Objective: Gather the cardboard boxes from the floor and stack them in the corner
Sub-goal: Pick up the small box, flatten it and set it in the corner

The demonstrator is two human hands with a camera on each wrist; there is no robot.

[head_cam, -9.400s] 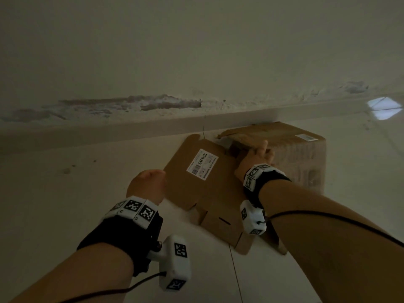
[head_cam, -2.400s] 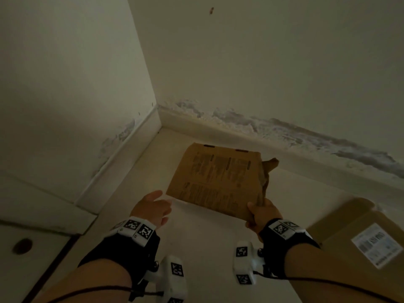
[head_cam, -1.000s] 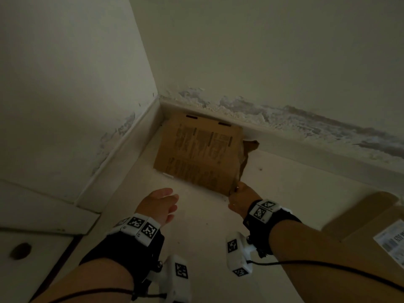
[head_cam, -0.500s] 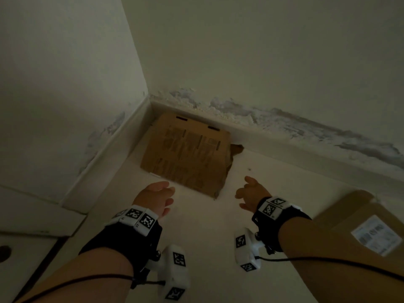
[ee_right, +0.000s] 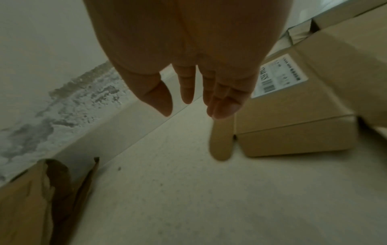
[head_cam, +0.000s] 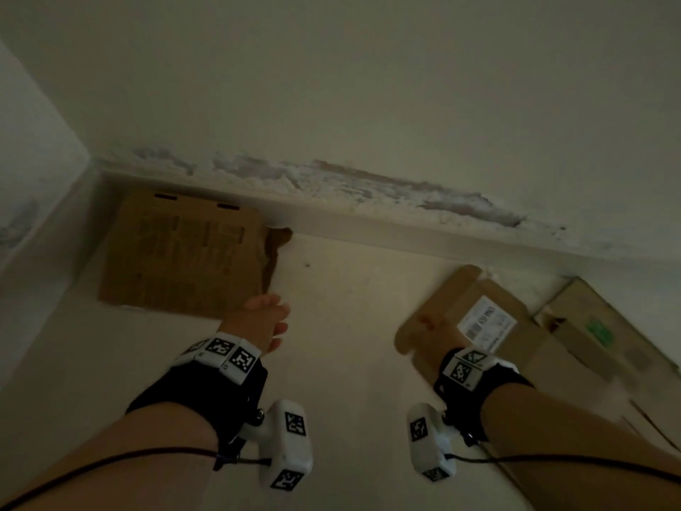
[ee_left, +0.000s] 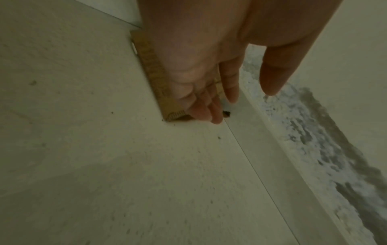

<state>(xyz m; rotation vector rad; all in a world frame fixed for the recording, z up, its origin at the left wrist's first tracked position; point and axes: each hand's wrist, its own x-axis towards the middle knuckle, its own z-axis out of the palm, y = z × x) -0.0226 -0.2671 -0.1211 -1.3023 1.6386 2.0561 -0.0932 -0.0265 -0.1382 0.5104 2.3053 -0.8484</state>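
Your first cardboard box [head_cam: 184,256] lies flat on the floor [head_cam: 342,326] in the corner at the upper left of the head view, its far edge against the skirting board [head_cam: 368,223] and its left edge close to the side wall. It sits there, by judgement, because it forms the base of the stack: a flat panel squared into the two walls gives later boxes a level seat. A torn flap [head_cam: 277,240] juts from its right side, near the skirting.

Your left hand [head_cam: 259,326] is released, fingers straight and loosely spread, hovering at the box's near right corner; the left wrist view shows the fingertips [ee_left: 209,114] just beside that corner, but contact cannot be told. It holds nothing.

Your right hand [head_cam: 429,331], blurred in the head view, is likewise released and empty; the right wrist view shows its fingers [ee_right: 222,106] extended and pointing at the labelled box [head_cam: 490,326] at the right of the frame. This reach probably selects the next item to gather.

A further box with a green mark [head_cam: 604,333] lies at the far right, beside the labelled one. Both lie well apart from the corner, so most of the task remains.
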